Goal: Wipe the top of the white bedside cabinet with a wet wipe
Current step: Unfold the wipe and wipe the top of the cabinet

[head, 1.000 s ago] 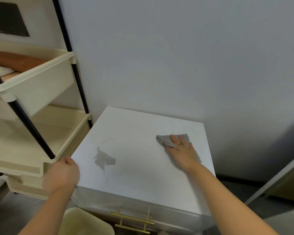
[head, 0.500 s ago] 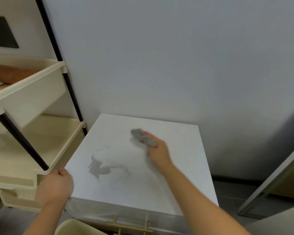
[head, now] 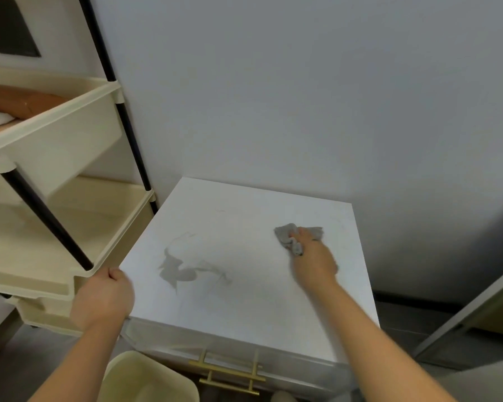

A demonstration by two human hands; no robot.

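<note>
The right hand (head: 314, 262) presses a crumpled grey wet wipe (head: 291, 237) flat against the top of the white square bedside cabinet (head: 244, 303), near its back right corner; the fingers are clenched over the wipe, which bunches out ahead of the knuckles. The left hand (head: 102, 300) is closed around the front left corner of the cabinet, steadying it.

A darker grey damp smear (head: 177, 272) lies on the left half of the surface, with faint streaks trailing right from it, so that patch looks like the work that remains. To do this step well, the wipe probably wants spreading out under the palm rather than staying balled, so more of it touches the top. Overlapping strokes from the back edge by the pale grey wall (head: 302, 97) toward the front, carried across to the smear, should cover the surface without gaps. Even downward pressure matters; the steadying grip on the corner should hold while the wiping hand pushes. The cream plastic shelf trolley (head: 70, 227) stands just beside the cabinet's left edge, so strokes there need to stop short of knocking it.
</note>
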